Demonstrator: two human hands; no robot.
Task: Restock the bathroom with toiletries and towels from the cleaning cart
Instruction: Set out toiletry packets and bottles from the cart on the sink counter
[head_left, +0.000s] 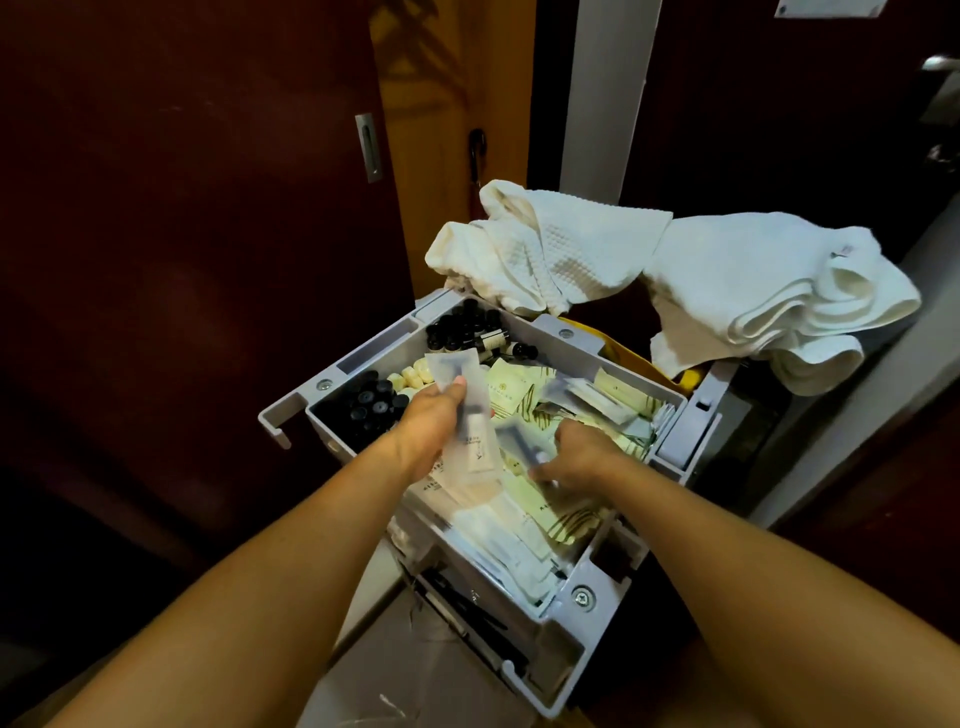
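The grey cleaning cart tray (566, 332) stands in front of me, filled with sealed toiletry packets, pale sachets and small black-capped bottles (462, 325). My left hand (434, 423) holds a clear toiletry packet (465, 402) upright above the tray, thumb pressed on its front. Lower and to the right, my right hand (576, 457) pinches another clear packet (519, 441) among the loose sachets (540, 499). White towels (753, 291) and a waffle-weave cloth (550, 249) lie bunched over the cart's far end.
A dark wooden sliding door (182, 234) with a metal recessed pull fills the left. A white door frame (608, 98) rises behind the cart. A second dark door with a lever handle (940, 65) is at the upper right. More black bottles (371, 405) fill the tray's left compartment.
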